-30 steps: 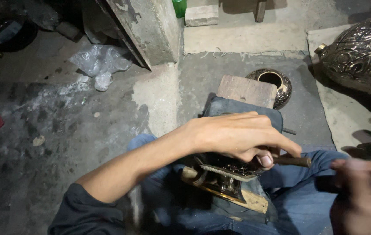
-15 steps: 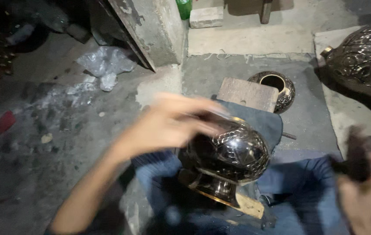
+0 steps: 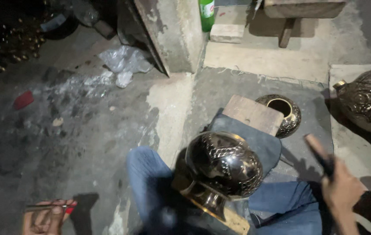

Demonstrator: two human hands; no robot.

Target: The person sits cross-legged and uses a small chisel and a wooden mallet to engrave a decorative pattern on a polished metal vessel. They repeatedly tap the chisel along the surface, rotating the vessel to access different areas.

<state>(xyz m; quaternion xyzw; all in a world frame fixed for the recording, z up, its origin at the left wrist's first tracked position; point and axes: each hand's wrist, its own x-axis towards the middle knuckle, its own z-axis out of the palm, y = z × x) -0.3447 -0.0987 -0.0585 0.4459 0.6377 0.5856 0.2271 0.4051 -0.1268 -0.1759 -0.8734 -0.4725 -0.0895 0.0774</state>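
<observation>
Step in hand, as judged: a pause between bouts of chasing the engraved brass vase [image 3: 224, 167]; neither hand is on it. The vase lies tipped on the person's lap, round body up, flared foot toward the lower edge of the view, resting against a dark cloth [image 3: 255, 139] laid over a wooden block [image 3: 255, 114].

Left hand [image 3: 46, 217]: low at the bottom-left corner, on the concrete floor [image 3: 85, 130], fingers curled around a thin metal tool [image 3: 48, 207] with a red tip. Well apart from the vase.

Right hand [image 3: 342, 187]: beside the right knee, fist closed on a dark-handled tool [image 3: 320, 152], its end pointing up. Near the vase, not touching.

A resumed stroke would probably call for one hand to steady the vase first.

A second small brass pot [image 3: 283, 113] stands just behind the block.
</observation>
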